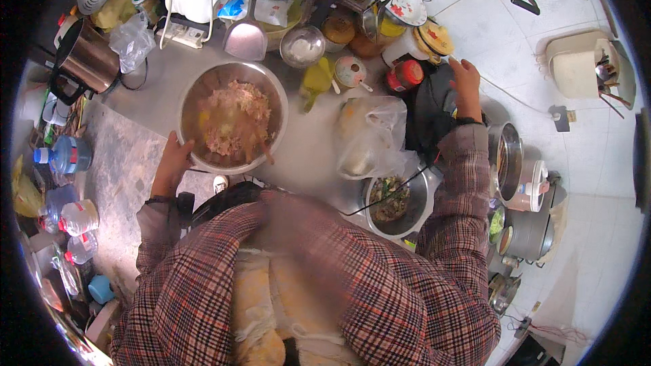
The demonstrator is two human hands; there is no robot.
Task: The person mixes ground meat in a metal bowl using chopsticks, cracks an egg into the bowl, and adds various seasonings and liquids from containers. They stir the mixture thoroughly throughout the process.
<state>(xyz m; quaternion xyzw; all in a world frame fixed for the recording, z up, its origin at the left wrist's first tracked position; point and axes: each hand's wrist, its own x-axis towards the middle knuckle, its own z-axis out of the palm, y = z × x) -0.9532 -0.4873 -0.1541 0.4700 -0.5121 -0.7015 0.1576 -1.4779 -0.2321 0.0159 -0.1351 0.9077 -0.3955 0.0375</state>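
Observation:
A wide stainless steel bowl [279,145] holds pinkish minced meat [239,117] with a yellowish patch. Chopsticks [264,150] lean in the mince towards the near rim. At the bowl's left rim is my left hand [174,162], its thumb over the edge. My right hand [465,86] is raised at the far right, fingers apart with nothing seen in them. It is close to a yellow lid [435,40] and a black bag [430,96]. A clear plastic bag [371,132] with unclear contents lies between the bowl and my right arm.
Behind the bowl hang a metal turner [246,38] and a ladle [302,46]. A red-lidded jar [405,75], a spice pot [350,71] and a green jug [318,79] stand right of them. A second metal bowl [424,203] holds dark chopped food. A tall pot [94,56] stands left.

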